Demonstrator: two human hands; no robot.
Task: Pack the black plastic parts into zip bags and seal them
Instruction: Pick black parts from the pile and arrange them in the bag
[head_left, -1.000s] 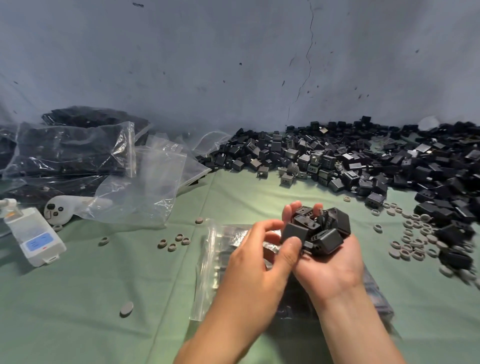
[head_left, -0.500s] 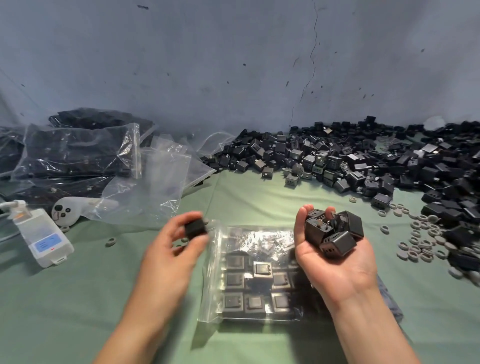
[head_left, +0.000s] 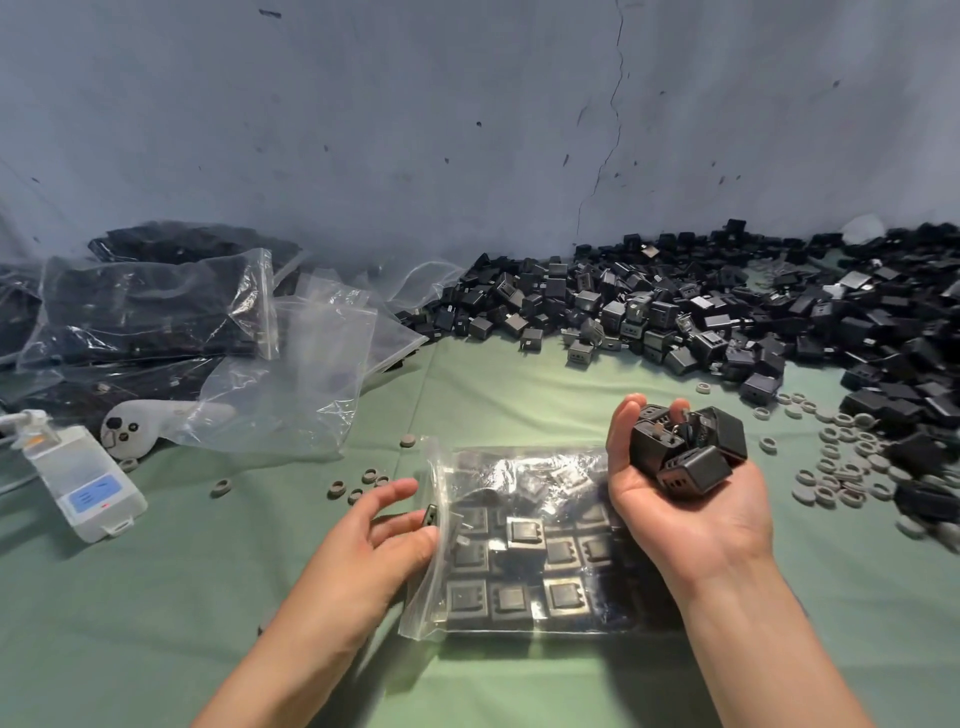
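Observation:
A clear zip bag lies flat on the green cloth in front of me, its open mouth to the left and rows of black plastic parts inside. My left hand is at that mouth and pinches one black part at the bag's edge. My right hand hovers palm up over the bag's right side, cupping a small heap of black parts. A large pile of loose black parts spreads along the wall from the centre to the far right.
Empty clear zip bags and filled bags lie at the left. A white plastic device and a grey controller sit near the left edge. Grey rubber rings are scattered at the right, a few more near the centre.
My left hand took one black part from my right palm, carried it left, then brought it down to the bag's open mouth. My right hand drew slightly right, still cupping its parts.

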